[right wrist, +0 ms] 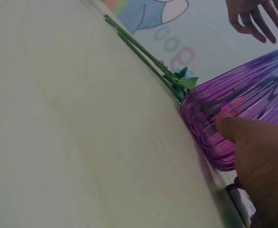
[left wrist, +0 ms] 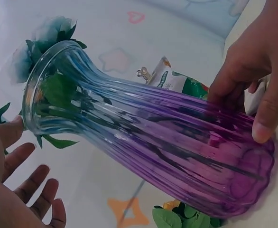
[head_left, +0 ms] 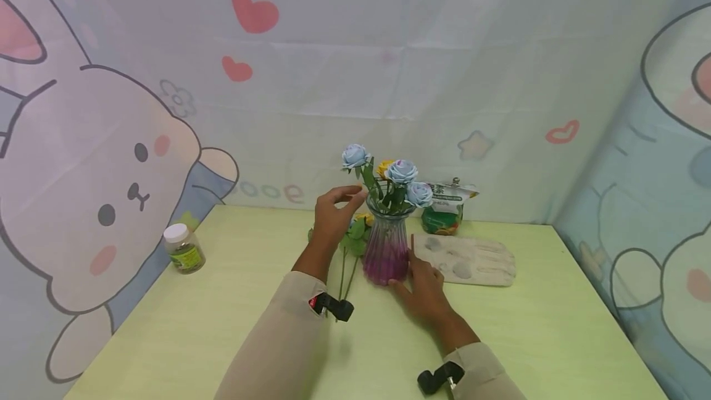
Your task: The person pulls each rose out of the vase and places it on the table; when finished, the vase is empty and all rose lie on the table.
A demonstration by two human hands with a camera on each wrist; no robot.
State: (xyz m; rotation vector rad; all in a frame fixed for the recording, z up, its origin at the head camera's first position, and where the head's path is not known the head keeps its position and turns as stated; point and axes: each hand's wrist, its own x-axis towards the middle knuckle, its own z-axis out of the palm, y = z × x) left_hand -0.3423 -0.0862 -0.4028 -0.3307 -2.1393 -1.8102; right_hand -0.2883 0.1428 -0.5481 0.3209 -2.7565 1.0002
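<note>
A clear ribbed glass vase (head_left: pixel 386 252), blue at the top and purple below, stands on the table with blue roses (head_left: pixel 402 171) and a yellow flower in its mouth. My left hand (head_left: pixel 333 215) is at the left of the vase's rim, close to one blue rose; in the left wrist view its thumb and fingers are spread apart. Low on the vase, my right hand (head_left: pixel 424 292) grips the purple base, thumb on the front and fingers round the right side. Loose flower stems (head_left: pixel 348 276) with green leaves and a yellow bloom lie behind my left wrist, partly hidden.
Behind the vase on the right stands a green-and-white pouch (head_left: pixel 444 208) with a metal clip on top. A flat off-white fabric item (head_left: pixel 483 261) lies right of the vase. At the table's left edge stands a white-capped jar (head_left: pixel 186 252). A printed curtain (head_left: pixel 333 79) hangs behind.
</note>
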